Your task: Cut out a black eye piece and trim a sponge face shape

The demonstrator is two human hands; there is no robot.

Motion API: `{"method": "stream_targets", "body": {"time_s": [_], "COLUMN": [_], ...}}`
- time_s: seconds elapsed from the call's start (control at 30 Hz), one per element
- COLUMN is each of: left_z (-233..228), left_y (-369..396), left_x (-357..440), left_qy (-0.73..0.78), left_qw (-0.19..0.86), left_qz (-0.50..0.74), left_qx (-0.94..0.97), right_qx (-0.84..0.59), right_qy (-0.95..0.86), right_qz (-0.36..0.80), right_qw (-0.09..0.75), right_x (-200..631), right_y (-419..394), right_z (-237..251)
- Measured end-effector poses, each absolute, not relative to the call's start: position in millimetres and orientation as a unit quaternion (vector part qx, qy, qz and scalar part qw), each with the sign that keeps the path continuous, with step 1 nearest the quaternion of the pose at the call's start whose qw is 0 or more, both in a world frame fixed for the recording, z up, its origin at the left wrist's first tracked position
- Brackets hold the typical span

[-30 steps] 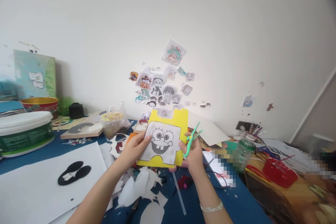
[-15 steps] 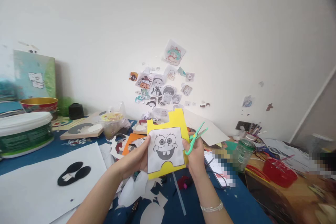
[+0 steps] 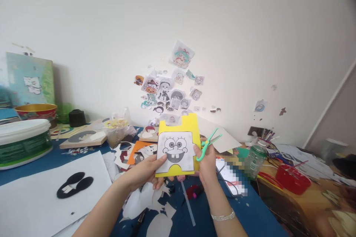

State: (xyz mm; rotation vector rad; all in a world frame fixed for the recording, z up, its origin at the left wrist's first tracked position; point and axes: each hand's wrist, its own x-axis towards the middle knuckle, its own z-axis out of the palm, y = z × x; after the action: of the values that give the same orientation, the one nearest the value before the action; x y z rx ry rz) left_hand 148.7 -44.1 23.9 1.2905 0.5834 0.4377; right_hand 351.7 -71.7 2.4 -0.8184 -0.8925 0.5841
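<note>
A white paper cutout with a printed cartoon face lies flat against a sheet of yellow paper, whose top edge is cut in steps. My left hand pinches both at their lower left corner, thumb in front and fingers behind. At the right edge my right hand presses its thumb on the sheets. That same hand carries green-handled scissors, blades apart and pointing up to the right, away from the paper.
Paper scraps litter the blue tabletop below my hands. A large white sheet with black shapes lies left, near a lidded tub. On the right stand a phone, a green can and a red container.
My left hand has slid from the left edge down to the lower left corner of the sheets. The paper has tilted upright slightly; the scissors stay in my right hand.
</note>
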Motion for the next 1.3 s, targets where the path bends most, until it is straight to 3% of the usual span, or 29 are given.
{"method": "stream_targets", "body": {"time_s": [0.67, 0.93, 1.3], "left_z": [25, 28, 23], "left_y": [-42, -43, -40], "left_x": [144, 159, 159], "left_qy": [0.278, 0.427, 0.377], "left_qw": [0.713, 0.634, 0.710], "left_qz": [0.204, 0.337, 0.337], "left_qx": [0.611, 0.551, 0.490], "right_qx": [-0.332, -0.336, -0.294], "right_qy": [-0.400, -0.410, -0.416], "right_qz": [0.313, 0.320, 0.350], "right_qw": [0.795, 0.785, 0.786], "right_x": [353, 350, 349], "right_y": [-72, -73, -78], "right_z": [5, 4, 13]}}
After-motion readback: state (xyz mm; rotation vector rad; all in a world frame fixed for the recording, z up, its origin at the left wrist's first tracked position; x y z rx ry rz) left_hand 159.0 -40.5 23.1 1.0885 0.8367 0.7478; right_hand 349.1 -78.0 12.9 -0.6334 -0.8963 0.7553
